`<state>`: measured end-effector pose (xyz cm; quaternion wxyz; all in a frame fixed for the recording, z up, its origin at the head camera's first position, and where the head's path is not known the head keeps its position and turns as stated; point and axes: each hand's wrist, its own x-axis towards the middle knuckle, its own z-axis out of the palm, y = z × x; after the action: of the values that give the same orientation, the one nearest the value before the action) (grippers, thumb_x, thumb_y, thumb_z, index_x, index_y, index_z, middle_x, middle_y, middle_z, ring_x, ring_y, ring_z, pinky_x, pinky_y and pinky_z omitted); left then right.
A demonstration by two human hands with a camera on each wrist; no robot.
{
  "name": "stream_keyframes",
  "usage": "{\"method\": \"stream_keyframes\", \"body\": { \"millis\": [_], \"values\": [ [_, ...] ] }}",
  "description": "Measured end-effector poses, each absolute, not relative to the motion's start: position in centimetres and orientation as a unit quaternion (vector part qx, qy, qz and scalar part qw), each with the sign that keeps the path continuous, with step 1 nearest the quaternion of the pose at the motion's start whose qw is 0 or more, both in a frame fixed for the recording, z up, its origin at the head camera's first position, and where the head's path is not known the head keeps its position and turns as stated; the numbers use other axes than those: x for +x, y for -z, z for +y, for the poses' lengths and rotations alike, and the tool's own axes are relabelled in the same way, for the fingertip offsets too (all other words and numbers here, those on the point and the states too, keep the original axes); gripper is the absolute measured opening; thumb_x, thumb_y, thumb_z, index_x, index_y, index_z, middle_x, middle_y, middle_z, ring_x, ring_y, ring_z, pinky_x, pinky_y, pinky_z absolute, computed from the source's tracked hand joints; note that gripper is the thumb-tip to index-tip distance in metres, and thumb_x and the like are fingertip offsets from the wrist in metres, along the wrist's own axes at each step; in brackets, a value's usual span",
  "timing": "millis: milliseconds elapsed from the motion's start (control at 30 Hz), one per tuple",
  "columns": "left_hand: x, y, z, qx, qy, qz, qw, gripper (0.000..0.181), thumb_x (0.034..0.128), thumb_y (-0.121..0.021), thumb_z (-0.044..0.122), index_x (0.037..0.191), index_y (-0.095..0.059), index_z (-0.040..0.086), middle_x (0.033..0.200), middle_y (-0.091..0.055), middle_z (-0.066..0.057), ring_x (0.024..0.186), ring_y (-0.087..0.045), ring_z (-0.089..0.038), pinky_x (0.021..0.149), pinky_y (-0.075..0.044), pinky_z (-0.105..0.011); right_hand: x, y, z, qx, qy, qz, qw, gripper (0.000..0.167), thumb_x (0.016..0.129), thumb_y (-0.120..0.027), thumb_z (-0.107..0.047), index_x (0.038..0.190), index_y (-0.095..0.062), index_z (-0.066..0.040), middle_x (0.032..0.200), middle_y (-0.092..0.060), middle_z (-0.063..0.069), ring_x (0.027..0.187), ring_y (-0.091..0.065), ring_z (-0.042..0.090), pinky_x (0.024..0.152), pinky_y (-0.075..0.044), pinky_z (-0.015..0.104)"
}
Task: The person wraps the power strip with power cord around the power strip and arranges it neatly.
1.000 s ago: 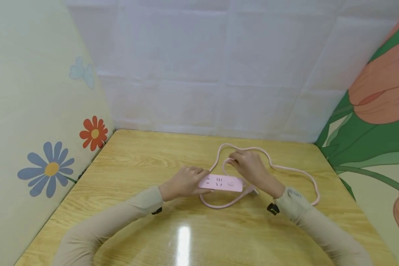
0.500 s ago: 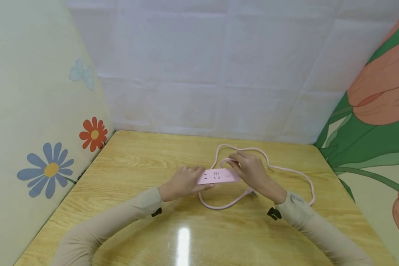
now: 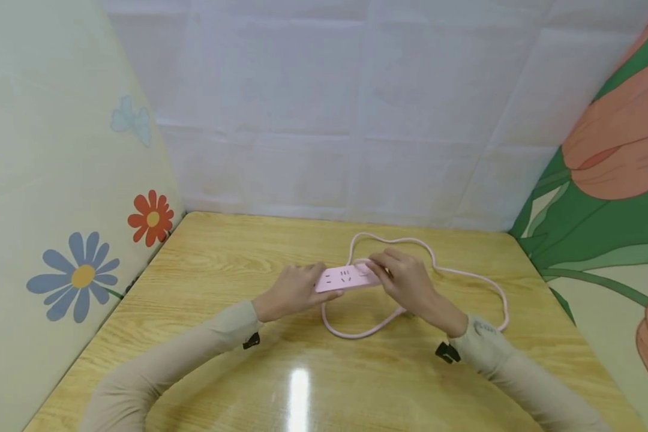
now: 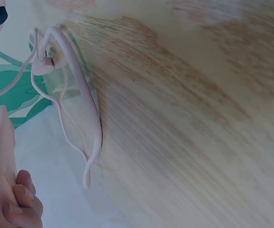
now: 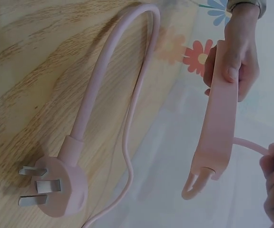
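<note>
A pink power strip (image 3: 332,279) is raised off the table, its socket face visible in the head view. My left hand (image 3: 290,292) grips its left end, thumb along the near side. My right hand (image 3: 409,287) is at the strip's right end and pinches the pink cord (image 5: 251,145) beside it. In the right wrist view the cord leaves the strip's end in a tight bend, passes behind the strip and runs to the right fingertips (image 5: 270,164). The three-pin plug (image 5: 63,187) lies on the table beneath, mostly hidden by the right hand in the head view.
The wooden table (image 3: 237,372) carries the loose cord length (image 3: 467,273), which loops behind and right of the hands. A white sheet (image 3: 313,120) hangs at the back. Flower-printed panels (image 3: 81,276) stand at both sides.
The power strip has risen and shifted left with my left hand, its right end tilting up. The cord loop between strip and right hand has shrunk, and my right hand now overlaps the strip's end.
</note>
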<state>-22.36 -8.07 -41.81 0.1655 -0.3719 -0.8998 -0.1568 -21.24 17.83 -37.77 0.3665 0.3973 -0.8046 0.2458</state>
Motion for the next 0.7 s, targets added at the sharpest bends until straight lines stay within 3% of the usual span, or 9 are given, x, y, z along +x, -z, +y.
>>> {"method": "stream_keyframes", "body": {
  "millis": [400, 600, 700],
  "values": [
    [-22.4, 41.8, -8.7, -0.362, 0.166, -0.901, 0.174, 0.045, 0.0916, -0.065, 0.051, 0.099, -0.059, 0.008, 0.068, -0.052, 0.006, 0.048, -0.044, -0.004, 0.039, -0.033, -0.016, -20.8, 38.1, 17.9, 0.407, -0.274, -0.799, 0.348, 0.010, 0.082, -0.074, 0.001, 0.092, -0.072, 0.002, 0.071, -0.061, 0.002, 0.054, -0.047, 0.007, 0.045, -0.039, 0.018],
    [-22.5, 41.9, -9.1, -0.340, 0.172, -0.910, 0.162, 0.045, 0.0930, -0.062, 0.053, 0.101, -0.058, 0.009, 0.065, -0.049, 0.008, 0.047, -0.041, -0.003, 0.038, -0.033, -0.018, -20.3, 38.5, 18.2, 0.421, -0.270, -0.798, 0.337, 0.024, 0.098, -0.063, -0.018, 0.099, -0.073, 0.004, 0.069, -0.061, 0.001, 0.052, -0.046, 0.004, 0.044, -0.037, 0.017],
    [-22.6, 41.8, -9.4, -0.334, 0.171, -0.912, 0.164, 0.045, 0.0930, -0.062, 0.054, 0.100, -0.058, 0.010, 0.064, -0.047, 0.008, 0.046, -0.040, -0.003, 0.038, -0.032, -0.018, -20.2, 38.5, 18.3, 0.429, -0.271, -0.797, 0.329, 0.029, 0.101, -0.059, -0.022, 0.100, -0.073, 0.003, 0.074, -0.066, 0.003, 0.053, -0.049, 0.003, 0.045, -0.040, 0.017]
  ]
}}
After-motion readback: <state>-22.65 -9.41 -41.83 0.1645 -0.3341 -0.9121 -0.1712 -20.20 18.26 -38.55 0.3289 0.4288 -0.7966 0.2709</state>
